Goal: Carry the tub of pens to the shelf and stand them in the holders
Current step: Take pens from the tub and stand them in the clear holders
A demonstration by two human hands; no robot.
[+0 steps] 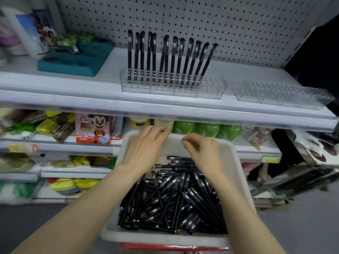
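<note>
A white tub (pixel 237 167) with a heap of black pens (pixel 170 198) sits low in front of the shelf. My left hand (pixel 145 149) reaches over the tub's far end, its fingers stretched toward the far rim. My right hand (pixel 200 148) hovers beside it with its fingers curled, and I see no pen in it. On the upper shelf a clear holder (pixel 207 88) has several black pens (pixel 166 57) standing in its left and middle holes. A second clear holder (pixel 280 96) to its right stands empty.
A teal tray (pixel 73 65) and boxes occupy the upper shelf's left end, with a pegboard wall (pixel 201 19) behind. Lower shelves hold a cartoon box (pixel 93 129), green bottles (pixel 207 129) and packets. A red edge (pixel 176 247) shows beneath the tub.
</note>
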